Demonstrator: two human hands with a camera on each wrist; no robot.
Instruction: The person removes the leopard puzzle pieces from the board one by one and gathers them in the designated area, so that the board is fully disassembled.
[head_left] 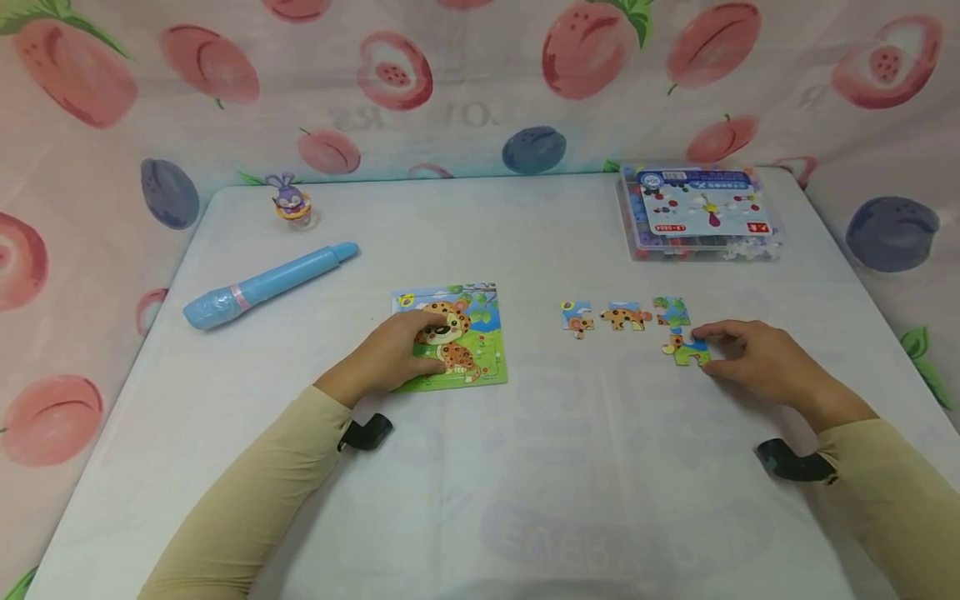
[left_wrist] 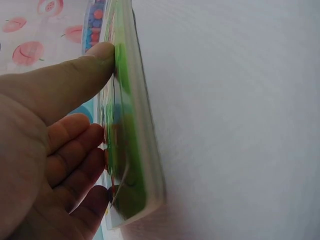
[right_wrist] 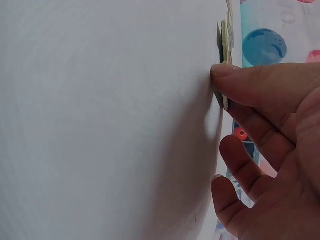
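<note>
A square cartoon leopard puzzle (head_left: 486, 350) lies flat on the table, left of centre. My left hand (head_left: 386, 350) rests on its left part, thumb and fingertips touching the picture; in the left wrist view the puzzle's edge (left_wrist: 137, 125) shows beside the thumb. My right hand (head_left: 772, 367) pinches a green and blue puzzle piece (head_left: 692, 353) between thumb and forefinger. In the right wrist view this piece (right_wrist: 225, 102) is seen edge-on, the other fingers loosely bent. Just above it lies a leafy piece (head_left: 672, 311). Two leopard-patterned pieces, one central (head_left: 624, 316) and one leftmost (head_left: 576, 315), continue the row.
A clear plastic box of coloured beads (head_left: 701, 208) stands at the back right. At the left lies a blue microphone-shaped tube (head_left: 281, 283). Behind it stands a small purple rabbit figure (head_left: 291, 200). A fruit-print cloth (head_left: 465, 67) hangs behind the white table (head_left: 480, 467).
</note>
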